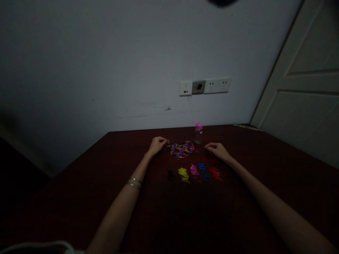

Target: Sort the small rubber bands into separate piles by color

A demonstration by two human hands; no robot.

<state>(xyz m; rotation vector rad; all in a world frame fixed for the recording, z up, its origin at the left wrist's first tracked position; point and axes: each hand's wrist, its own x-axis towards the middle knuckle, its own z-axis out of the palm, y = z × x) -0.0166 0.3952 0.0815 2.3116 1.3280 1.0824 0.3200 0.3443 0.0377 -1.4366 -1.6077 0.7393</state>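
Note:
My left hand [158,144] pinches a small yellow band [168,141] at the left edge of a mixed pile of colourful bands [182,149]. To the right of the pile, my right hand [215,149] rests near the table with its fingers curled; what they hold, if anything, is too small to make out. Nearer to me lie separate groups in a row: black [170,174], yellow [183,174], pink [194,170], blue [203,171] and red [215,174].
A clear bottle with a pink lid [198,133] stands behind the pile on the dark red table [106,165]. Sockets [217,86] are set in the wall behind, and a pale panelled door [307,84] is at the right.

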